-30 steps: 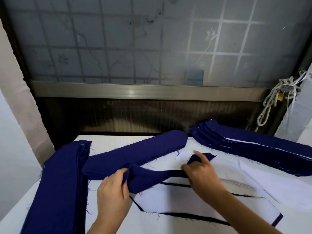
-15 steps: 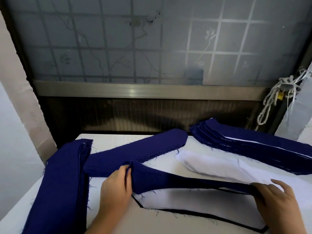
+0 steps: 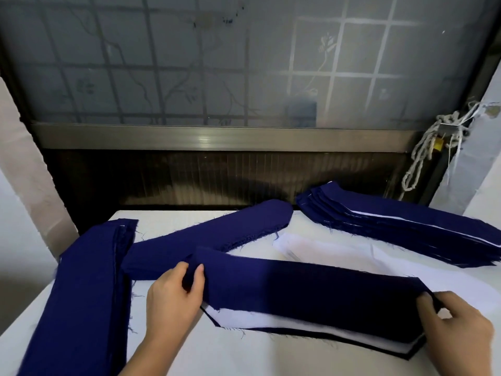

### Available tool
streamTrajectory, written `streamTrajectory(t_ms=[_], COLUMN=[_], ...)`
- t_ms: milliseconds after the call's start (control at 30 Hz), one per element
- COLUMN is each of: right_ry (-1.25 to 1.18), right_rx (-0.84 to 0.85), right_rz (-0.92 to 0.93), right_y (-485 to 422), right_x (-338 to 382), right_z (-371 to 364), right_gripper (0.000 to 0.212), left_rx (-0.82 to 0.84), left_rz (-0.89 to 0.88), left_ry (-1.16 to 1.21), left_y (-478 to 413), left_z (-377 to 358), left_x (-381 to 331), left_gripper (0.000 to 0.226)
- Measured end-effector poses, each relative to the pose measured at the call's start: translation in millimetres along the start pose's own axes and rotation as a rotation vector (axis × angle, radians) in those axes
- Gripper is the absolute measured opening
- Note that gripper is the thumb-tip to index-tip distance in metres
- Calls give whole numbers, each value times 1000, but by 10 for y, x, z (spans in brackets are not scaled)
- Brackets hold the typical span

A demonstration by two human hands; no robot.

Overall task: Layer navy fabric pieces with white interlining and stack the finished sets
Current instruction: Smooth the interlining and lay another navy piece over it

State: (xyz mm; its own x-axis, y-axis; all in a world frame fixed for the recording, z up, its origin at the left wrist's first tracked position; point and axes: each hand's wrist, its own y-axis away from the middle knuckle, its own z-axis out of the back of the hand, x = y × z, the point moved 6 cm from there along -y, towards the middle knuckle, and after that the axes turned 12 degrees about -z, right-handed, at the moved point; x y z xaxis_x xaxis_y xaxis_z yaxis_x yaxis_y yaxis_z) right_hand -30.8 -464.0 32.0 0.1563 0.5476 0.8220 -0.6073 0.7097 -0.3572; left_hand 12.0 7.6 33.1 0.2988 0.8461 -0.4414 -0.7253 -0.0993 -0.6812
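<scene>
Pinching each end of the navy piece [image 3: 311, 289], the left hand [image 3: 173, 302] and right hand [image 3: 458, 329] stretch it over the white interlining [image 3: 271, 322] near the table's [image 3: 244, 356] front edge: layering, I'd judge, needing edges matched before lowering.

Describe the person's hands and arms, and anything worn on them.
The left hand and right hand are bare: no gloves, rings or bracelets show. The left forearm and right wrist are uncovered to the frame's edge: no sleeve or watch shows.

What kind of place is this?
Probably a small garment workshop: cut navy pieces lie in piles on a white table, white interlining sits beside them, and a layered stack waits by a frosted window.
</scene>
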Motion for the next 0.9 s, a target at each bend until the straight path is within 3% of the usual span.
streamTrajectory(t_ms=[200, 367, 533, 900], right_ry=[203, 461, 566, 604], right_rx=[27, 138, 182, 159], right_rz=[-76, -2, 61, 11], right_y=[-60, 14, 39, 123], right_x=[-123, -98, -89, -4], right_z=[-39, -85, -117, -67], right_gripper=[33, 47, 44, 34], left_rx=[91, 206, 279, 300], left_rz=[3, 113, 69, -21], left_ry=[-71, -81, -148, -201], left_y=[25, 40, 36, 29], left_z=[-36, -161, -195, -234], left_x=[23, 150, 116, 63], left_gripper=[43, 33, 11, 15])
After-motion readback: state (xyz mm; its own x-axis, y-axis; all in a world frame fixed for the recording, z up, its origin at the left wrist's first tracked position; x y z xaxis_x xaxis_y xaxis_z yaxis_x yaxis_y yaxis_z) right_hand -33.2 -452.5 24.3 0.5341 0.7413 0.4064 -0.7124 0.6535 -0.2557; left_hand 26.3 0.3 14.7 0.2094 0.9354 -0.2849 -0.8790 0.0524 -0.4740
